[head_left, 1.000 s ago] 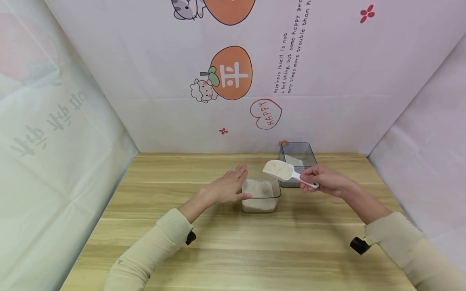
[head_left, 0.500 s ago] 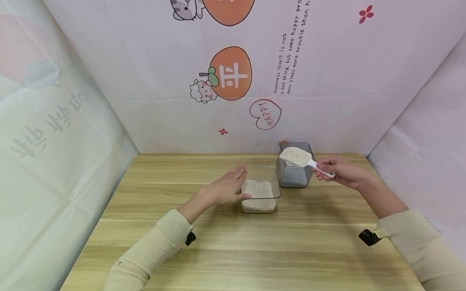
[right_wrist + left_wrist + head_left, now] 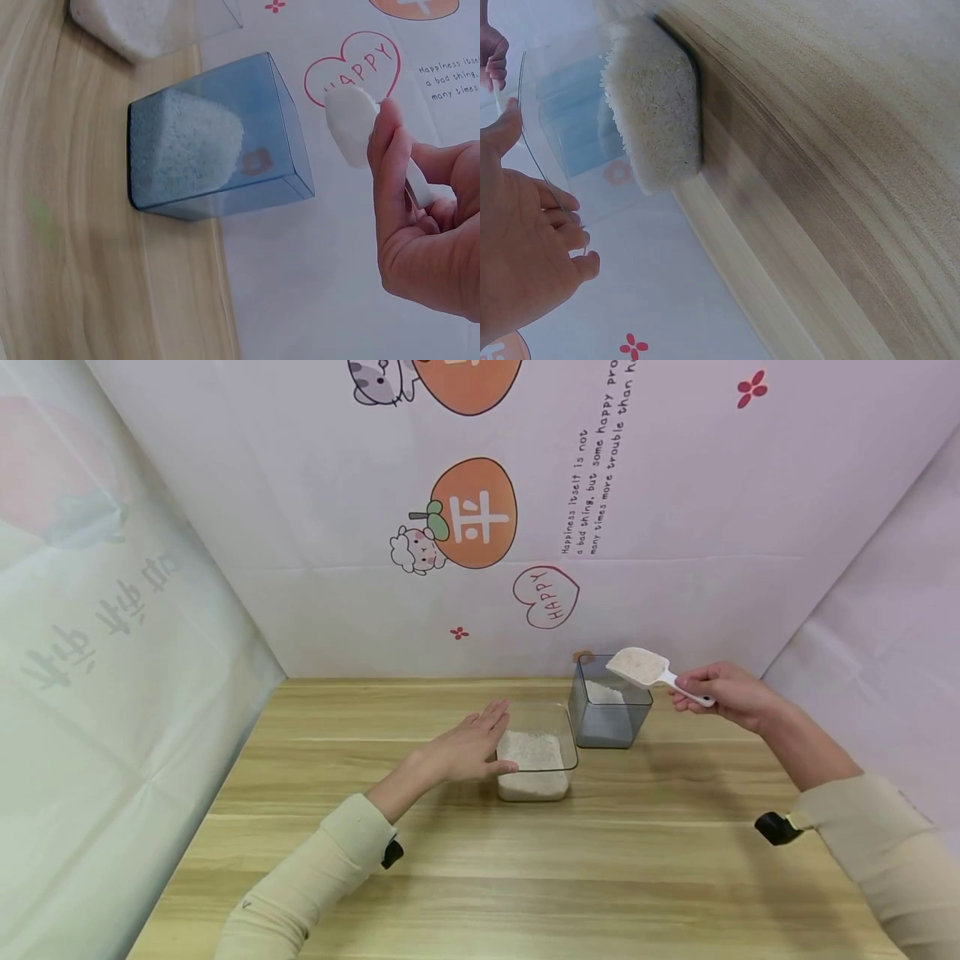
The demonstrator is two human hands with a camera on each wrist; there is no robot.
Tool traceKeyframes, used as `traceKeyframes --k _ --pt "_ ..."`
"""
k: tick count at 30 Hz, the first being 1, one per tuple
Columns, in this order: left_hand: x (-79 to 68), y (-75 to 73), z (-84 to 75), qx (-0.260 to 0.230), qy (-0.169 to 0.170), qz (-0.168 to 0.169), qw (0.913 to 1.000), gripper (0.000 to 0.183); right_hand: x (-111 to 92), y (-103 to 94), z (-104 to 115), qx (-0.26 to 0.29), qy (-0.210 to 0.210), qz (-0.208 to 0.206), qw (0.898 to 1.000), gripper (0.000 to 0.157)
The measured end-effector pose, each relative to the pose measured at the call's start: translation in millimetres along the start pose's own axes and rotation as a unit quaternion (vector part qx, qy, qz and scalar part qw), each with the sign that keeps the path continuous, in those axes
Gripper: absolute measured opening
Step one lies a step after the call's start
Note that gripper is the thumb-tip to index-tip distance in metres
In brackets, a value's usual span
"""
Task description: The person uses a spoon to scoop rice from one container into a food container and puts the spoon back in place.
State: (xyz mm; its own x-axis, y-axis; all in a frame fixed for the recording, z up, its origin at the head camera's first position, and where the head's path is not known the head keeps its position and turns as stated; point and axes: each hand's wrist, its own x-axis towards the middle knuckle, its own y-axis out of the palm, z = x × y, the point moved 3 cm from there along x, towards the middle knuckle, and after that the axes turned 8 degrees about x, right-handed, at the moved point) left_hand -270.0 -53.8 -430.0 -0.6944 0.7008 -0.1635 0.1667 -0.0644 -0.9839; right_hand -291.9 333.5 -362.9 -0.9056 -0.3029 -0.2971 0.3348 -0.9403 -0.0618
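Note:
My right hand [image 3: 723, 693] grips the handle of a white scoop [image 3: 639, 667] loaded with rice, held above the right rim of a blue-tinted clear bin [image 3: 606, 727]. This bin, partly filled with rice, also shows in the right wrist view, where the scoop's underside [image 3: 351, 127] is turned to the camera. My left hand [image 3: 472, 747] rests against the left rim of a clear bin [image 3: 534, 787] with rice in its bottom. Its fingers are extended along that rim. In the left wrist view the rice [image 3: 656, 105] lies well below the rim.
Both bins stand near each other on a wooden table [image 3: 450, 877], the blue one farther back. A white printed cloth [image 3: 337, 610] rises behind the table. More cloth hangs at the left and right sides.
My right hand has carried the rice-filled scoop right and back, from between the two bins to above the blue bin's right rim. The left hand has stayed at the clear bin.

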Motion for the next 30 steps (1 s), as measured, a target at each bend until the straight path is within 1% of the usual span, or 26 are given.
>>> traceKeyframes --k 6,14,19,26,30 --pt "-0.4 0.6 -1.0 -0.008 0.0 0.004 1.0 0.091 4.4 -5.7 3.1 -0.029 0.008 -0.017 0.999 0.027" --pt "-0.9 0.3 -1.2 -0.004 0.001 0.001 1.0 0.091 7.2 -9.9 7.2 -0.047 0.017 -0.03 0.998 0.021" --pt "-0.7 0.0 -0.8 -0.005 0.001 0.003 1.0 0.09 6.6 -8.6 9.2 -0.059 0.017 -0.035 0.998 0.023" --pt "-0.3 -1.4 -0.3 -0.003 0.001 0.002 1.0 0.09 4.5 -5.5 15.0 -0.106 -0.001 -0.041 0.994 0.028" --pt "-1.0 -2.4 -1.0 -0.005 0.003 0.002 1.0 0.09 2.8 -2.8 17.8 -0.12 -0.005 -0.043 0.992 0.032"
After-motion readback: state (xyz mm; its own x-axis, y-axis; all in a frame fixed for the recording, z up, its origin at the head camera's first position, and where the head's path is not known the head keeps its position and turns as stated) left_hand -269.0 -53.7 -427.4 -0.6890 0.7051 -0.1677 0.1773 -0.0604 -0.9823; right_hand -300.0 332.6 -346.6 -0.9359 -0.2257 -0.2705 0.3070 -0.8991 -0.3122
